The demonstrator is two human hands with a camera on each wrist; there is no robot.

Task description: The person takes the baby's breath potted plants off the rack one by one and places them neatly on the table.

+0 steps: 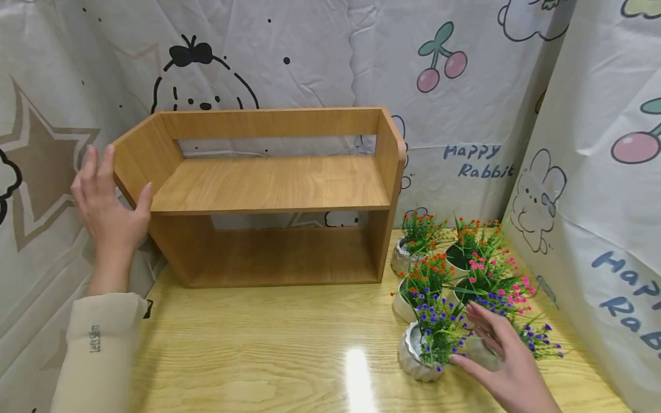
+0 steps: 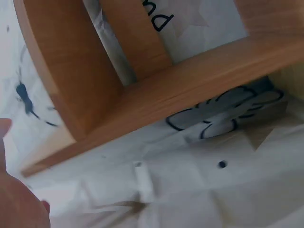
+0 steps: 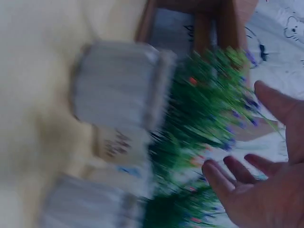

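A wooden two-tier shelf [image 1: 268, 183] stands against the back cloth. My left hand [image 1: 111, 206] is raised beside its left side panel [image 1: 147, 158], fingers extended and thumb near the panel's front edge. In the left wrist view only part of that hand [image 2: 21, 199] shows, at the lower left. At the right, my right hand [image 1: 508, 361] is spread beside a white ribbed pot [image 1: 419, 358] of purple flowers [image 1: 439, 327]. The right wrist view, blurred, shows the right hand [image 3: 266, 185] with parted fingers near the foliage [image 3: 204, 99], nothing gripped.
Several more small pots sit close together right of the shelf, with orange flowers [image 1: 426, 275], pink flowers [image 1: 498, 275] and more purple ones [image 1: 539, 338]. Printed cloth [image 1: 320, 57] hangs behind and on both sides. Light wood-grain covers the tabletop [image 1: 258, 344].
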